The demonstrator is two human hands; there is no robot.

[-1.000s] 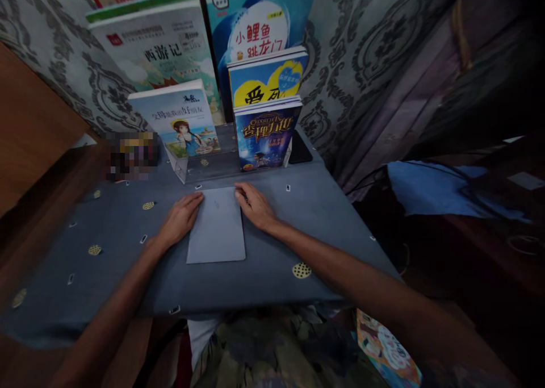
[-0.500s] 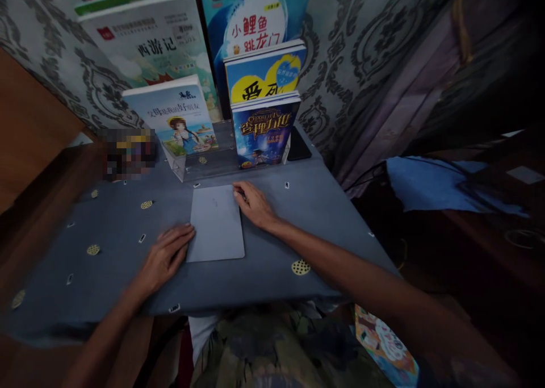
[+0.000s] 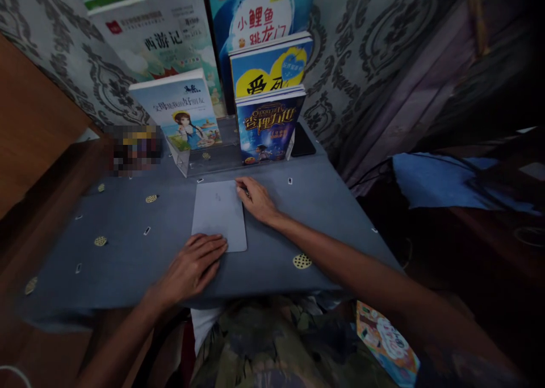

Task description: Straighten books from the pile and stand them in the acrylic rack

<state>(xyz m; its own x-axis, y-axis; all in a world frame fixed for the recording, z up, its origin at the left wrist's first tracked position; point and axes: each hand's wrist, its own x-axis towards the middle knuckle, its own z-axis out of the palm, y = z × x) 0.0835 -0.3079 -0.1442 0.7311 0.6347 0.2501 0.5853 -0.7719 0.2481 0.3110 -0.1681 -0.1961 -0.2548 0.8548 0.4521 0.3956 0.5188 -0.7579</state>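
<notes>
A flat grey folded sheet (image 3: 219, 209) lies on the blue-grey tablecloth (image 3: 128, 246) in front of me. My left hand (image 3: 193, 268) rests flat on the cloth, fingers stretched out, its fingertips touching the sheet's near left corner. My right hand (image 3: 258, 197) lies on the sheet's far right edge with fingers extended and pressed down; a small dark thing shows under the fingers, too small to name.
Behind the sheet, a clear stand (image 3: 204, 158) holds upright books: a pale one (image 3: 181, 112) at left, a dark blue one (image 3: 268, 124) at right, taller ones behind. A blurred object (image 3: 134, 146) sits far left. The table's edge drops away at right.
My left hand has slid from the sheet's far left corner down along its left side to the near left corner. My right hand has stayed at the far right edge.
</notes>
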